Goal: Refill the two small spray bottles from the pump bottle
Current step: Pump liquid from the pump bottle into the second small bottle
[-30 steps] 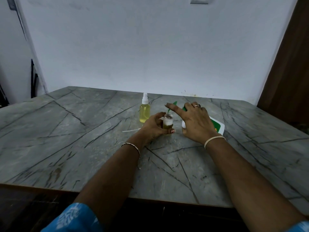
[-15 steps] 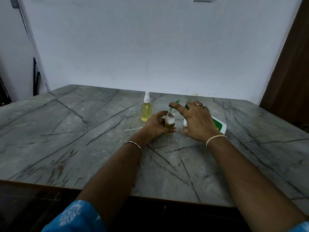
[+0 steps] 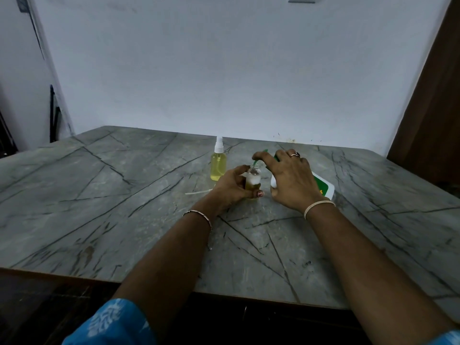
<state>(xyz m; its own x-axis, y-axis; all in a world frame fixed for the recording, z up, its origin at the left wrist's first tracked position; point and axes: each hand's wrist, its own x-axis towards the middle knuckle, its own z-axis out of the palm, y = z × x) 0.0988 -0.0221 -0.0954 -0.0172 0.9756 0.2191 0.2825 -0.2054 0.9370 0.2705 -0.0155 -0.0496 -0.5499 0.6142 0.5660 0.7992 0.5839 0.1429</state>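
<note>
Dim, cool, bluish light; the wall (image 3: 224, 70) is evenly and softly lit, with no hard shadows or glare; the table (image 3: 99, 195) shows only a dull sheen; below its near edge all sinks to near black; the spray bottle (image 3: 218, 168) glows pale yellow; the left hand (image 3: 232, 185) and right hand (image 3: 291, 180) read dark and slightly soft; wide-angle bending leans the door (image 3: 435, 95) inward; the sleeve (image 3: 112, 324) at the bottom is blurred.

Seemingly a home room: veined stone table (image 3: 99, 195), bare white wall (image 3: 224, 70) (wooden door (image 3: 433, 108) rightward).
</note>
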